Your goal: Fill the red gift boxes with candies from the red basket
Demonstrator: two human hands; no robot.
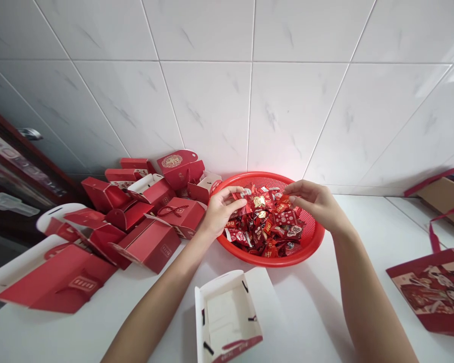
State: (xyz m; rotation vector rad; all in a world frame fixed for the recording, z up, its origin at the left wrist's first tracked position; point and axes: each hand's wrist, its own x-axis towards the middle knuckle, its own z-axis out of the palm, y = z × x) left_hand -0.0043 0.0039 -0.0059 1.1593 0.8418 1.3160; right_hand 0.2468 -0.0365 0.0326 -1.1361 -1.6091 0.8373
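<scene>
A red plastic basket (318, 242) with a perforated wall holds a heap of candies in red wrappers (263, 229). Over its left side, my left hand (224, 207) pinches a red wrapped candy with a gold print (260, 202) between thumb and fingers. My right hand (315, 204) reaches over the right side of the heap, thumb and fingers closed on an orange-red wrapped candy (283, 202). In front of the basket, between my forearms, stands an open box (232, 348), white inside, with no candy showing in it.
Several red gift boxes (151, 244), some open, crowd the left of the white table (310, 312). At right lie a red printed box (435, 292) with a ribbon and a brown open box (444, 201). A tiled wall (212, 111) rises behind.
</scene>
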